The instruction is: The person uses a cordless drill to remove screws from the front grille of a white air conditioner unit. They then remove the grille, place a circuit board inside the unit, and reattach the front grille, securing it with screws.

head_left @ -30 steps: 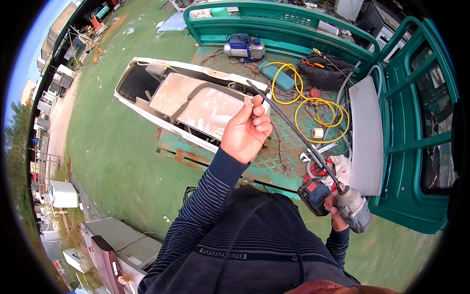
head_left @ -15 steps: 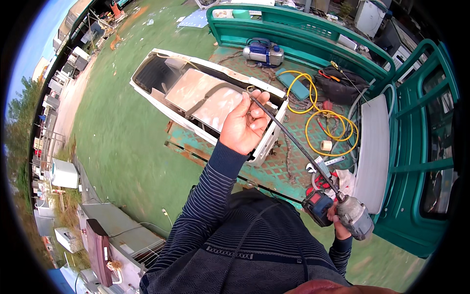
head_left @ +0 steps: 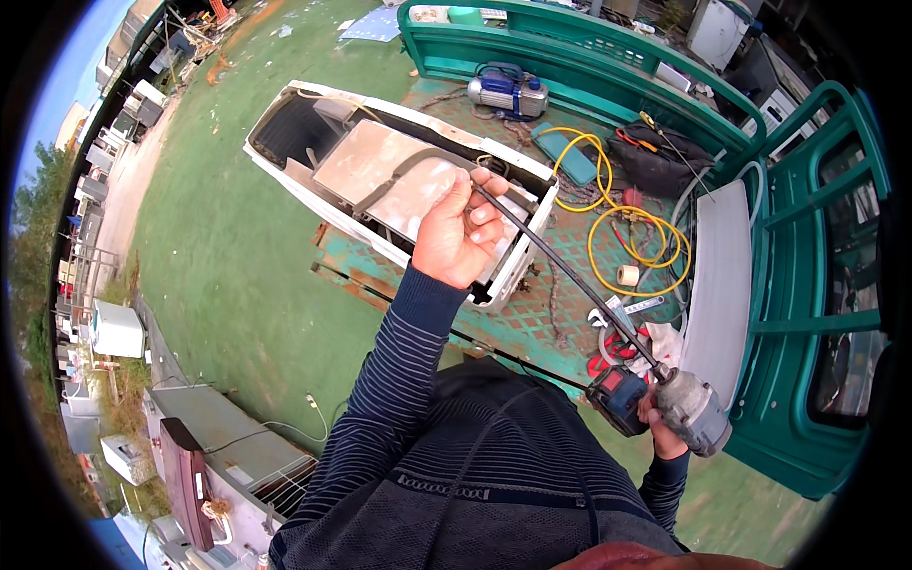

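A cordless impact driver, grey with a dark red-and-black battery, is gripped by my right hand at the lower right. From its chuck a long dark bit slants up to the left. Around the far tip of that bit the fingers of my left hand are closed; whether they also pinch a small screw is hidden. Beneath my left hand lies an opened white appliance casing with a pale panel and a dark strap-like piece across it.
The casing overhangs the green truck bed. On the bed are a blue-grey motorised pump, a yellow hose, a teal case, a black bag, an adjustable wrench and a tape roll. A long white panel leans at the right.
My left hand and the bit's tip have shifted slightly left in the picture. The whole view has tilted a little; both hands keep their grip.
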